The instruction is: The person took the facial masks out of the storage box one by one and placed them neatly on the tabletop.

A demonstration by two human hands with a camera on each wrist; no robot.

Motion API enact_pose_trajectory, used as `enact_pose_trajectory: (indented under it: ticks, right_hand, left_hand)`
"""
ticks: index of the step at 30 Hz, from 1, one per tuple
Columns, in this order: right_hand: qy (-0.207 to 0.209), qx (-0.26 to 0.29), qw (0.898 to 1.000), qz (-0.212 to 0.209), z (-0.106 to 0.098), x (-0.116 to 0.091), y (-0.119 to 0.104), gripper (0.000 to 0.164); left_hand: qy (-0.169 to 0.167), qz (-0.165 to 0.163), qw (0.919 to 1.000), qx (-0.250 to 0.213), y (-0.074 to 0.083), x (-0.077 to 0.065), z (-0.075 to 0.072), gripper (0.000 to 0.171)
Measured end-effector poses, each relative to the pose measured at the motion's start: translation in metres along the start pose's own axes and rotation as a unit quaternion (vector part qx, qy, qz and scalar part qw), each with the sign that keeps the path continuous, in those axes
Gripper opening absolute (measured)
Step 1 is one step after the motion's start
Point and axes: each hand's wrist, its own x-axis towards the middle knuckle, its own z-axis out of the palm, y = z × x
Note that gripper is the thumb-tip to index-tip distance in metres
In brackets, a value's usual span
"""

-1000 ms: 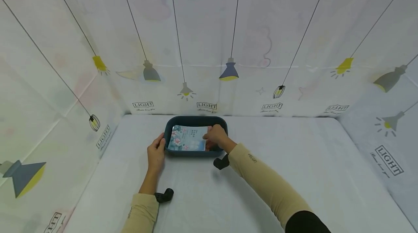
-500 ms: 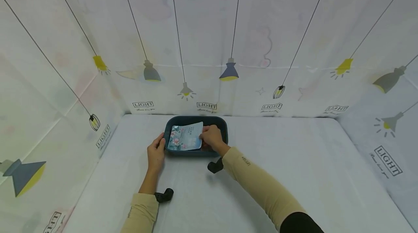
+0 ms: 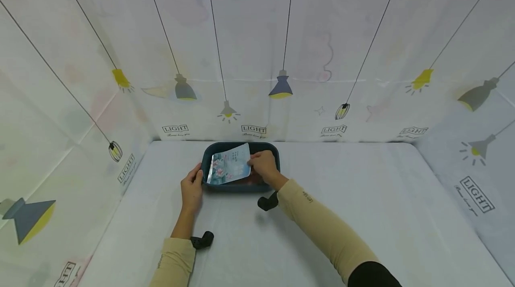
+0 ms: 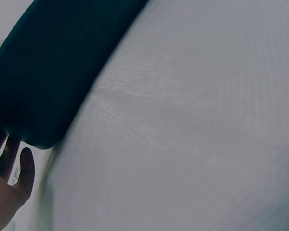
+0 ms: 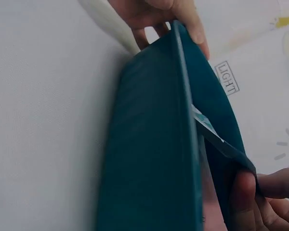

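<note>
A dark teal plastic tray (image 3: pixel 237 188) with raised sides stands near the table's back edge. My left hand (image 3: pixel 192 192) grips its left end, fingers at the rim, as the right wrist view also shows with the left hand (image 5: pixel 159 14) at the top. Inside the tray, my right hand (image 3: pixel 266 170) pinches the right edge of a flat light-blue packet with printed flowers (image 3: pixel 228 166) between thumb and fingers. That packet is tilted, its right edge raised and its left part low in the tray. Beneath it shows something reddish-pink (image 5: pixel 211 204), mostly hidden.
A white cloth covers the table (image 3: pixel 342 215). Behind it hangs a pale curtain (image 3: pixel 314 54) printed with lamps. Black wrist cameras sit below the left hand, camera (image 3: pixel 203 240), and below the right, camera (image 3: pixel 267 201).
My right hand has moved slightly left and raised the packet's right edge, turning it askew and baring the reddish thing beneath. The left hand and the tray stay put.
</note>
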Motion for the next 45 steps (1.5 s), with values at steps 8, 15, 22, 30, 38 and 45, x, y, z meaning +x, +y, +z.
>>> enact_pose_trajectory:
  ticks: [8, 15, 22, 30, 38, 45]
  right_hand:
    - [-0.012, 0.030, 0.999, 0.009, -0.017, -0.001, -0.002, 0.021]
    - [-0.010, 0.041, 0.999, 0.001, -0.034, -0.004, -0.007, 0.024]
    - [-0.015, 0.053, 0.998, 0.007, -0.047, -0.002, -0.008, 0.026]
    - [-0.023, 0.054, 0.998, 0.012, -0.066, -0.001, -0.011, 0.029]
    - [-0.036, 0.067, 0.997, 0.008, -0.091, -0.001, -0.011, 0.033]
    - [-0.034, 0.063, 0.997, 0.014, -0.112, -0.002, -0.007, 0.040]
  left_hand:
    - [-0.006, -0.006, 1.0000, -0.001, 0.002, 0.002, 0.001, 0.041]
    - [-0.002, -0.003, 1.0000, -0.002, 0.002, 0.001, 0.000, 0.040]
    - [-0.001, -0.010, 0.9999, -0.008, 0.001, 0.001, -0.001, 0.040]
    - [-0.020, -0.021, 0.9995, -0.015, 0.029, -0.009, -0.003, 0.039]
    - [-0.019, -0.024, 0.9995, -0.010, 0.037, -0.012, -0.003, 0.040]
    - [-0.020, -0.026, 0.9994, -0.004, 0.037, -0.012, -0.004, 0.040]
